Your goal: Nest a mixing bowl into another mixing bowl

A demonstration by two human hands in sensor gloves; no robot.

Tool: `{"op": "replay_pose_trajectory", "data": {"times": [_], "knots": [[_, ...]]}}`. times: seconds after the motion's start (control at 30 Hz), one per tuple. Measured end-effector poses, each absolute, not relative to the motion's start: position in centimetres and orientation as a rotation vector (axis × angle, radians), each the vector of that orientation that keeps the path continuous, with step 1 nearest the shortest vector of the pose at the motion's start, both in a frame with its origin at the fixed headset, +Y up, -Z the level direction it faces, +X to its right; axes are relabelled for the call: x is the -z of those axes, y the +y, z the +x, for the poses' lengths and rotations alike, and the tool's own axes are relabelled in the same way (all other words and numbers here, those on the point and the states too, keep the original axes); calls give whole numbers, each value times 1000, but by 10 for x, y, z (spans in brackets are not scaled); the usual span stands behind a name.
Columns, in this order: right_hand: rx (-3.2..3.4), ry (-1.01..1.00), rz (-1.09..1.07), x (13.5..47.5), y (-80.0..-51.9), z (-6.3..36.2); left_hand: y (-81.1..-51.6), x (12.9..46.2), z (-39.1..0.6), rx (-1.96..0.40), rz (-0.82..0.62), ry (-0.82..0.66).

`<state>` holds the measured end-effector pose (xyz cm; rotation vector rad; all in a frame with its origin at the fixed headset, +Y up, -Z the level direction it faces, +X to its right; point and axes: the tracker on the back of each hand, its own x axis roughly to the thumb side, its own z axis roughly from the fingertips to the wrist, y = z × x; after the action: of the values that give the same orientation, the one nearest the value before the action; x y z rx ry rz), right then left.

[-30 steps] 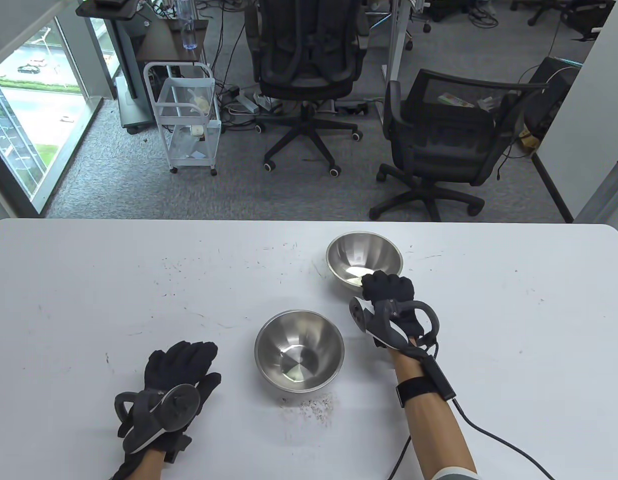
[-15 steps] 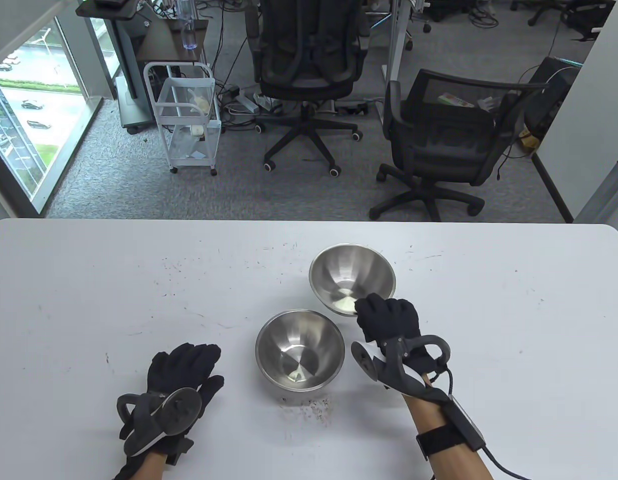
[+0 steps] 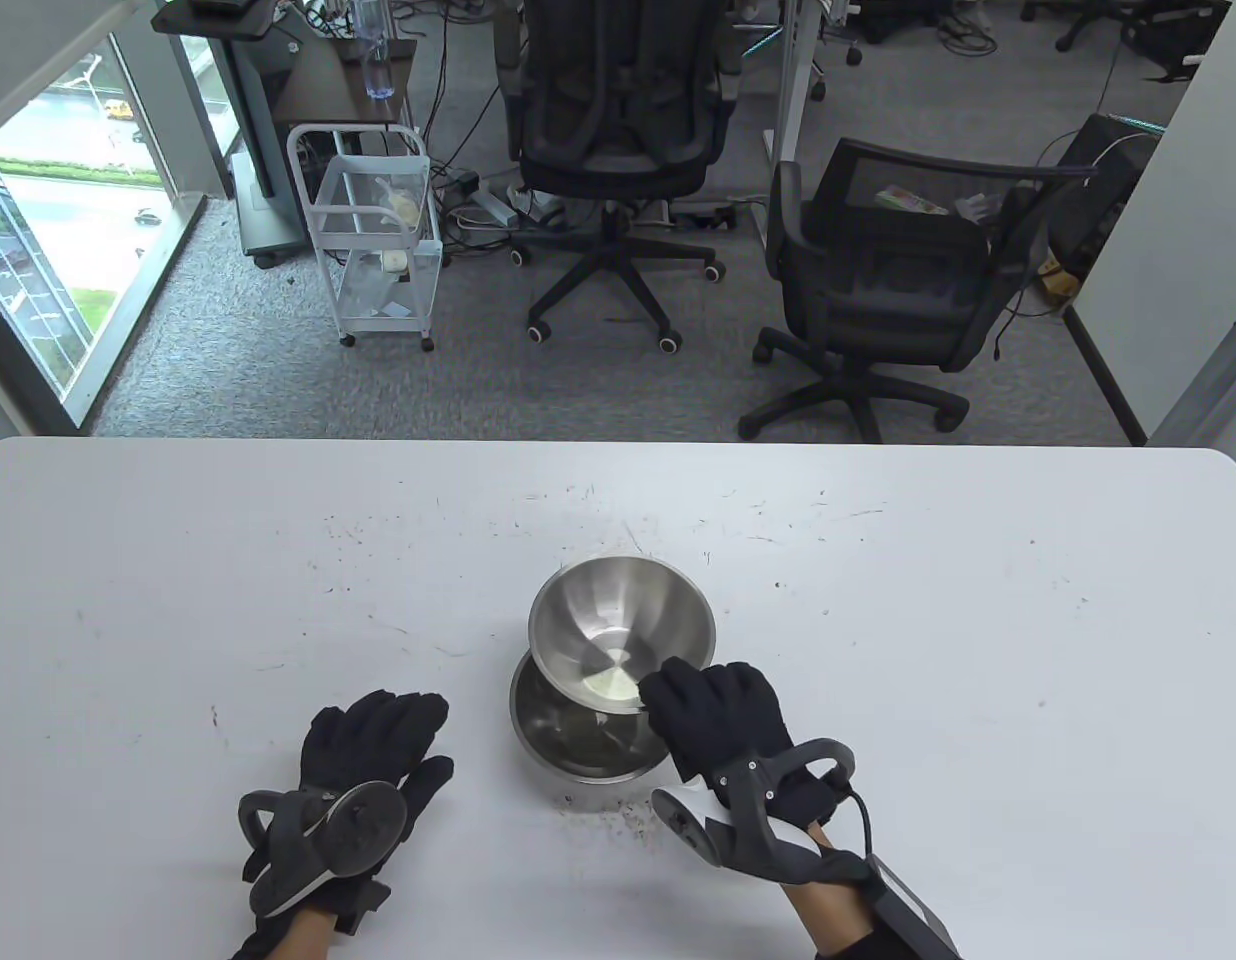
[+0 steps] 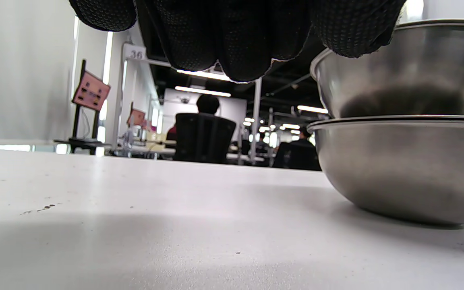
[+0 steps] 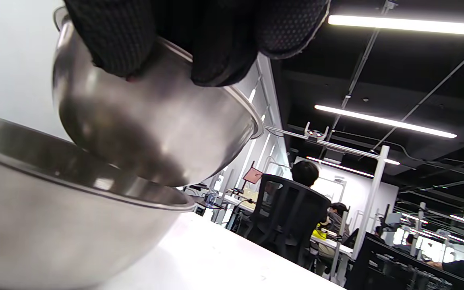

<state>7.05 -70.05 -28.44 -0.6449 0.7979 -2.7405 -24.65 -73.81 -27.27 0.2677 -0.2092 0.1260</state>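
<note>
upper bowl rim gripped, right fingers

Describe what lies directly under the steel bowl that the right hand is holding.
Under the held bowl, gripped at its near rim by the right hand, sits the second bowl on the table. Its near inside shows; the far inside is covered.

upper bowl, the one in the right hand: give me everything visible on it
The upper bowl looks like brushed stainless steel: round, thin rolled rim, small flat base, nothing inside. The right hand grips its near rim, fingers outside the wall. It is tilted, its base dipping inside the rim of the lower bowl, not yet seated. Whether the two bowls touch cannot be told.
</note>
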Motion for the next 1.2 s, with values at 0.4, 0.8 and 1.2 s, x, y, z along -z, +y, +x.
{"op": "replay_pose_trajectory", "data": {"times": [0.4, 0.8, 1.2], "knots": [[2746, 717, -716, 280, -722, 59, -739, 273, -247, -126, 260, -207], [2755, 623, -751, 275, -733, 58, -739, 274, -247, -123, 252, -205], [2762, 363, -778, 276, -737, 58, -739, 274, -246, -121, 247, -208]]}}
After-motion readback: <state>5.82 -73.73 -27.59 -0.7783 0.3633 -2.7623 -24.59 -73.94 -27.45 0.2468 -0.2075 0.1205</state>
